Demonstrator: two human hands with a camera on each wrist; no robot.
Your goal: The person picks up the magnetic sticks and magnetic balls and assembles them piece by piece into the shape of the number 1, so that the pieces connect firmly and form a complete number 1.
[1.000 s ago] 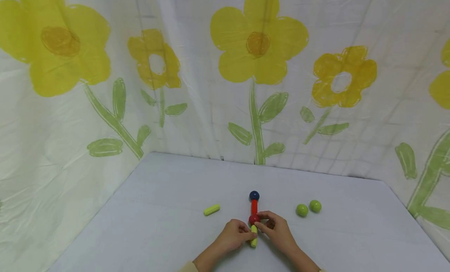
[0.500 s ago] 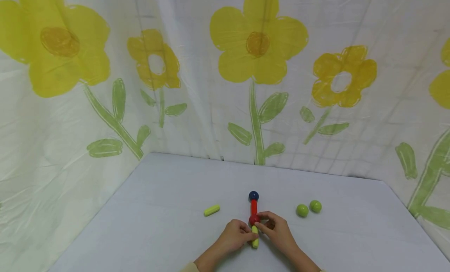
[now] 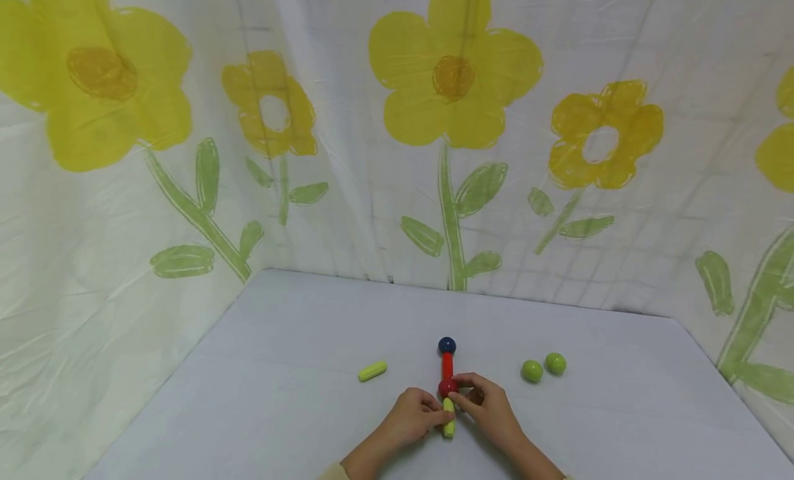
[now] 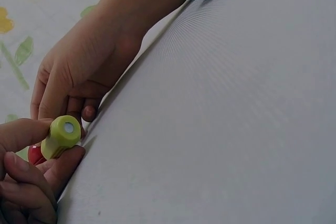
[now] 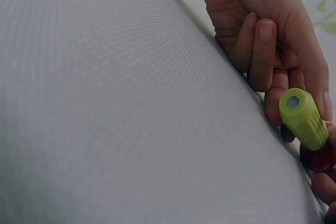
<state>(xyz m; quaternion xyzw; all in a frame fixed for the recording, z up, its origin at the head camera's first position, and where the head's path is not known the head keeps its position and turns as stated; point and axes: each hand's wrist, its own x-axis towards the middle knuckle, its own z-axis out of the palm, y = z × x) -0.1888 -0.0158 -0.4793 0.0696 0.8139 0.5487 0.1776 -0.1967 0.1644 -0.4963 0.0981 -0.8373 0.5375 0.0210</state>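
My left hand (image 3: 412, 418) pinches a yellow-green magnetic rod (image 3: 449, 430) between thumb and fingers. In the left wrist view this rod (image 4: 61, 136) shows a round silvery disc in its end. The rod's far end meets a red ball (image 3: 446, 388), which my right hand (image 3: 490, 407) grips with thumb and index finger. Beyond the red ball a red rod (image 3: 447, 365) runs to a dark blue ball (image 3: 446, 345), all in one straight line. In the right wrist view the red ball (image 5: 317, 159) is partly hidden behind the yellow-green rod (image 5: 304, 121).
A second yellow-green rod (image 3: 372, 371) lies on the white table (image 3: 279, 342) to the left. Two green balls, one nearer (image 3: 532, 371) and one farther (image 3: 555, 363), sit at the right. A curtain (image 3: 347, 211) with painted yellow flowers stands behind the table.
The near end of the held yellow-green rod has swung very slightly to the right. Both hands keep their grips, and the loose rod and green balls stay put.
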